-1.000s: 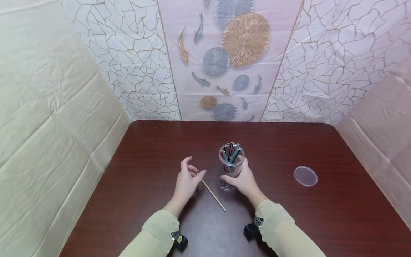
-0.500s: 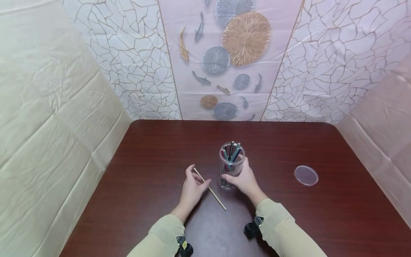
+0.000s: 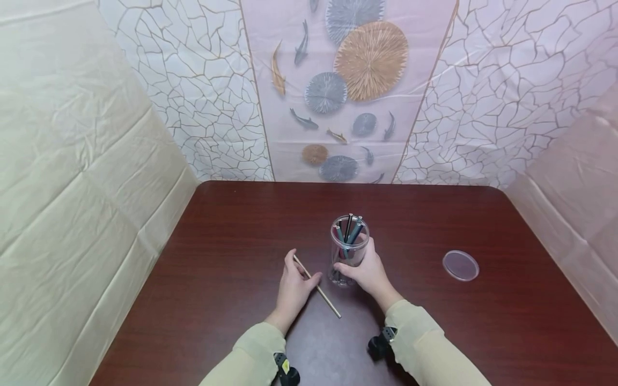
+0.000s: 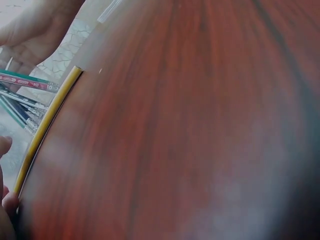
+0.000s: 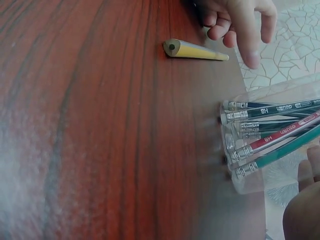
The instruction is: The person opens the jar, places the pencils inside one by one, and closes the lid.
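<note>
A yellow pencil (image 3: pixel 328 302) lies slantwise on the table in front of the jar, its blunt unsharpened end toward the right wrist camera (image 5: pixel 172 47). Around its far part is my left hand (image 3: pixel 293 289), fingers on one side and thumb reaching over the other. The right wrist view shows that thumb (image 5: pixel 250 57) standing apart from the pencil. My right hand (image 3: pixel 369 271) grips a clear cylindrical jar (image 3: pixel 338 249) from its right side. Several dark, green and red pencils (image 5: pixel 280 137) stand inside it, metal eraser ends downward.
A clear round lid (image 3: pixel 461 265) lies on the dark red wooden table (image 3: pixel 232 225), to the right of the jar. Patterned cloth (image 3: pixel 217 96) hangs behind the table, with pale fabric along both sides.
My left hand has shifted right and a little toward me, bringing the thumb across the yellow pencil. The pencil, the jar and my right hand stay about where they were.
</note>
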### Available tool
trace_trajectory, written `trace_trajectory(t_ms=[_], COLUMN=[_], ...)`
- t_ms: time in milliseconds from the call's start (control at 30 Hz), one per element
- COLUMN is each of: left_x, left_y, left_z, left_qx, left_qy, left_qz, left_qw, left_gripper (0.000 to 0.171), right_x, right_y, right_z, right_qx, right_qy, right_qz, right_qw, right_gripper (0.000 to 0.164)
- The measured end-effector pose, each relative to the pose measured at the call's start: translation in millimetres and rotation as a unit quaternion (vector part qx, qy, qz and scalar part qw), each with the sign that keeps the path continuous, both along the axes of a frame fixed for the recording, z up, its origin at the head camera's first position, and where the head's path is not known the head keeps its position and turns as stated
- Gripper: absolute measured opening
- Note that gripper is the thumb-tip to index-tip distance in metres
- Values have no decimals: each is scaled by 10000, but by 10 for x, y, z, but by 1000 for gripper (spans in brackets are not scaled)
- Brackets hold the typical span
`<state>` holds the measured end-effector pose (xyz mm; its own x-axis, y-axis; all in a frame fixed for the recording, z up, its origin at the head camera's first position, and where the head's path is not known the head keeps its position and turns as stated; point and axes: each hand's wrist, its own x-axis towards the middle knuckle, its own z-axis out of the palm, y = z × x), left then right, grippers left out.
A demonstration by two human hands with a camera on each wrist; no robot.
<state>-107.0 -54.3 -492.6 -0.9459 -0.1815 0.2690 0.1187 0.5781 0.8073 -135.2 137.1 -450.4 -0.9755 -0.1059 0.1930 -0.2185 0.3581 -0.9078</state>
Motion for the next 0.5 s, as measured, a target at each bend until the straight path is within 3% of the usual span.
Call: trace_trajectory(t_ms=[233, 500], left_x=[-41, -29], left_y=[28, -28], left_z=[-16, 15], left_qx=[-749, -532], left_qy=[62, -224], left_qz=[15, 102], left_qw=[9972, 9983], left_gripper=[86, 83], right_x=[-4, -5], right_y=[5, 10], right_z=[3, -16], right_qx=[-15, -61], right_qy=[-20, -184], right_qz=[-19, 11], right_qw=[10000, 9998], right_gripper=[90, 91])
